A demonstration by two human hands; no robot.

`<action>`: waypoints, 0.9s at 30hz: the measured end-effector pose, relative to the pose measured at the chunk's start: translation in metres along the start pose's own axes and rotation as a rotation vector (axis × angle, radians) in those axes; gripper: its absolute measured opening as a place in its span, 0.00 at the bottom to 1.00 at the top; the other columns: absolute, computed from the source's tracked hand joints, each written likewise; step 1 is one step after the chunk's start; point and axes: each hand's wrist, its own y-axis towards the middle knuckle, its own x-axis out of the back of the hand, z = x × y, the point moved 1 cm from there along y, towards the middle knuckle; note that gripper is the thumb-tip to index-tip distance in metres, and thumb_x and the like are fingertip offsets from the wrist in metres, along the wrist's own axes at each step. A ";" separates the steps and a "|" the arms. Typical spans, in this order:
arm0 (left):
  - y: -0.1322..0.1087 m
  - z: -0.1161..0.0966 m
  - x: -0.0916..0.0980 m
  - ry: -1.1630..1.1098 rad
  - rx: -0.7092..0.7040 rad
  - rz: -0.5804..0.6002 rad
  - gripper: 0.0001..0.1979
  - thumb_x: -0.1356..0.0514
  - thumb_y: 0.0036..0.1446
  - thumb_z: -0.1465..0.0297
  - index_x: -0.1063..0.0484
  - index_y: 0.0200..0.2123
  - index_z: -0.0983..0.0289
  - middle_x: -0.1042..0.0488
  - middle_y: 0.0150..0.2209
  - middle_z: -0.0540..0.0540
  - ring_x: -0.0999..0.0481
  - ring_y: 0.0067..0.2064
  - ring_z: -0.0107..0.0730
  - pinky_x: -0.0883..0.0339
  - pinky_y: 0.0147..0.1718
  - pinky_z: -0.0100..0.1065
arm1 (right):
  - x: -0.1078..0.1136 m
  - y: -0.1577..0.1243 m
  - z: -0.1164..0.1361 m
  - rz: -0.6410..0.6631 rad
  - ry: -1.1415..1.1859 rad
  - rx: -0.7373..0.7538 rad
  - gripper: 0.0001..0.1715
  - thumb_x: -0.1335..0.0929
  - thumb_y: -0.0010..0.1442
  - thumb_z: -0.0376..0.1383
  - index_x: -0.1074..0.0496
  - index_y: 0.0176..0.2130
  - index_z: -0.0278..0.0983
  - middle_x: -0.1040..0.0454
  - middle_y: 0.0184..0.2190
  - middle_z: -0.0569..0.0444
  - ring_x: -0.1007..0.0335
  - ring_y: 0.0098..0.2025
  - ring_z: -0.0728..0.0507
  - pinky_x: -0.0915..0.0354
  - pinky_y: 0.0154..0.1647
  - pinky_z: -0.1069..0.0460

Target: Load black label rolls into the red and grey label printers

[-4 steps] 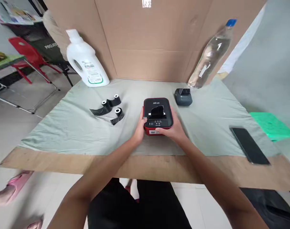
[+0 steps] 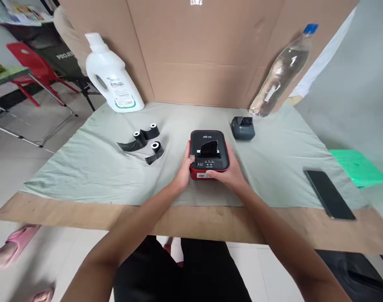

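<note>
From my feed, only the camera view shifts slightly; the black-and-red compact printer [image 2: 207, 138] stays over the pale green cloth [image 2: 109, 176], so I judge the hold steady: left hand [image 2: 183, 168], half curled, grips its left side, right hand [image 2: 233, 167] its right, thumb along the front

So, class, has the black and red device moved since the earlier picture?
No: judged against the wooden table edge, the black and red device has not visibly shifted either way.
</note>
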 end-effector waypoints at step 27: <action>0.009 -0.014 0.007 -0.080 0.014 -0.058 0.38 0.41 0.48 0.72 0.40 0.65 0.52 0.40 0.74 0.51 0.44 0.76 0.45 0.43 0.73 0.47 | -0.009 -0.007 -0.003 -0.068 0.114 -0.121 0.78 0.18 0.43 0.58 0.56 0.76 0.41 0.47 0.75 0.39 0.48 0.77 0.28 0.45 0.76 0.31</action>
